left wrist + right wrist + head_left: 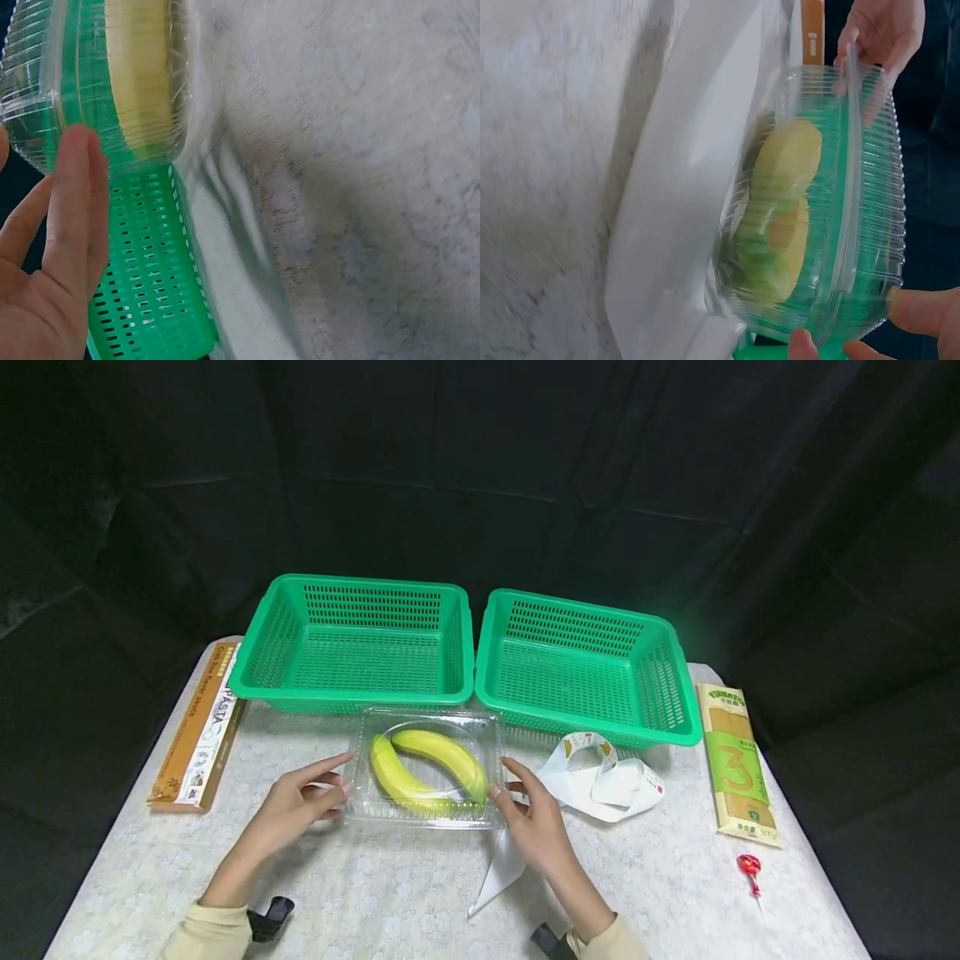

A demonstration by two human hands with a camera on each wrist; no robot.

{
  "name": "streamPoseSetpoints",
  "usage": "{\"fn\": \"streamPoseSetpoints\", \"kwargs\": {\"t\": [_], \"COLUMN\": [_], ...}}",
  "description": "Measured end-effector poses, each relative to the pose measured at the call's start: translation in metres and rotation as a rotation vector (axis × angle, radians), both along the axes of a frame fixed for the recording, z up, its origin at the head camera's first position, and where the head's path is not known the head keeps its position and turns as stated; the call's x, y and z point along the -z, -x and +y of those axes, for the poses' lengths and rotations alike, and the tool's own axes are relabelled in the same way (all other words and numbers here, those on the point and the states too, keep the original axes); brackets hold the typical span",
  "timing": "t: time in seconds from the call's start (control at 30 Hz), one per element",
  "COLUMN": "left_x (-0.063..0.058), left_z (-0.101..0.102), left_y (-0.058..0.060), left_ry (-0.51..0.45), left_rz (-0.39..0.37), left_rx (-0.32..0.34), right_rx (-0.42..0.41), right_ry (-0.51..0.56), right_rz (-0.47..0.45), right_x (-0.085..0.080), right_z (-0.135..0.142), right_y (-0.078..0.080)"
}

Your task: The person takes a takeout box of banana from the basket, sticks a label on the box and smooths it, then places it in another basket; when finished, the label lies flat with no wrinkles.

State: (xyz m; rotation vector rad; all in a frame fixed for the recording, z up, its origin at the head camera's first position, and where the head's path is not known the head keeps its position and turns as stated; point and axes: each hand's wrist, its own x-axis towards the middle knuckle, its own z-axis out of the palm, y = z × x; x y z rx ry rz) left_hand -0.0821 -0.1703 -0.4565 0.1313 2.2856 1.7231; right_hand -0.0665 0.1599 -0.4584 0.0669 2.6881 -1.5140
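A clear plastic clamshell container [429,820] with a ribbed edge is closed over two yellow bananas [442,753]. My left hand [288,810] holds its left side, thumb and fingertips at the rim. On the opposite side, my right hand [536,827] grips the front right corner between thumb and fingers. The right wrist view shows the container above a white strip [682,180], with the bananas [780,217] resting along its bottom. That strip [611,789] lies loosely looped beside my right hand, and its pointed end comes out below the container.
Two green baskets [352,700] [585,727] stand side by side behind the container. A pasta box [197,727] lies at the left edge, a pasta packet [738,764] at the right. A red-wrapped lollipop [749,865] sits near the front right.
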Motion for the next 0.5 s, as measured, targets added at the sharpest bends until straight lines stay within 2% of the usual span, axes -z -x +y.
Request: {"fn": "streamPoseSetpoints", "kwargs": {"t": [0.33, 0.43, 0.5], "left_x": [0.002, 0.001, -0.002], "left_z": [0.002, 0.003, 0.005], "left_y": [-0.001, -0.002, -0.005], "left_ry": [0.021, 0.057, 0.083], "left_rz": [-0.037, -0.031, -0.008], "left_rx": [-0.025, -0.060, -0.106], "right_rx": [-0.024, -0.017, 0.022], "right_ry": [0.014, 0.029, 0.046], "right_rz": [0.000, 0.043, 0.088], "right_x": [-0.001, -0.009, -0.017], "right_z": [0.003, 0.007, 0.012], "right_y": [0.005, 0.008, 0.010]}}
